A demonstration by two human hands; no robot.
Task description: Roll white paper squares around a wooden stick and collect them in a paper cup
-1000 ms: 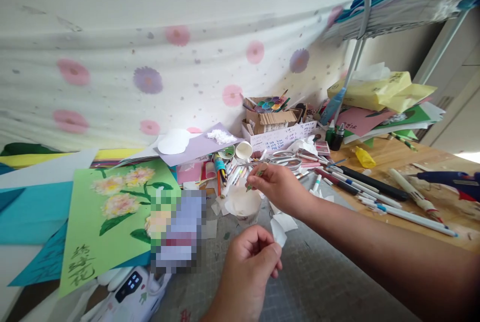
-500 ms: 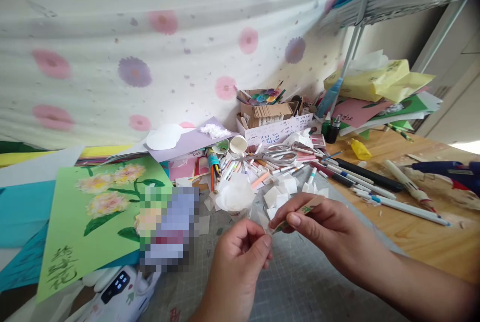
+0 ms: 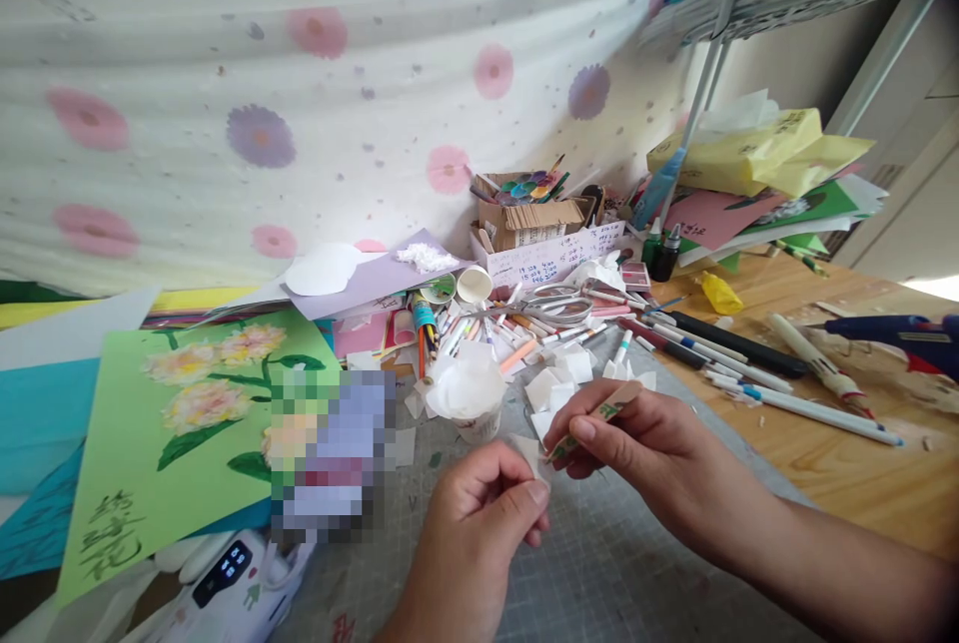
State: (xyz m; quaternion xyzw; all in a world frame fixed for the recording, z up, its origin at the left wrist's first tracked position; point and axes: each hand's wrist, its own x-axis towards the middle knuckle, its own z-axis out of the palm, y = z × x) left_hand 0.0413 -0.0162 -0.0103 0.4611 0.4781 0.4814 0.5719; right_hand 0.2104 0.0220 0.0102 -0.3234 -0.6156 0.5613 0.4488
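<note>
My left hand (image 3: 483, 513) is closed, its thumb and forefinger pinching a small piece of white paper (image 3: 525, 449). A flat wooden stick (image 3: 620, 400) with green print is gripped in my right hand (image 3: 651, 453). The lower end of the stick meets or nearly meets the paper; exact contact is hard to make out. Just beyond my left hand stands a paper cup (image 3: 478, 425) with a sheet of thin white paper (image 3: 466, 383) over its mouth. Cut white paper squares (image 3: 550, 388) lie loose behind my right hand.
Beneath my hands is a grey cutting mat (image 3: 599, 563). A green flower picture (image 3: 150, 453) and a white device with a display (image 3: 225, 573) lie left. Scissors (image 3: 558, 306), pens and a cardboard box (image 3: 524, 222) sit behind; a glue gun (image 3: 891, 328) lies right.
The wooden stick stands slightly higher and steeper in my right hand. More of the paper shows above my left fingers. The view has shifted a little; both grips stay the same.
</note>
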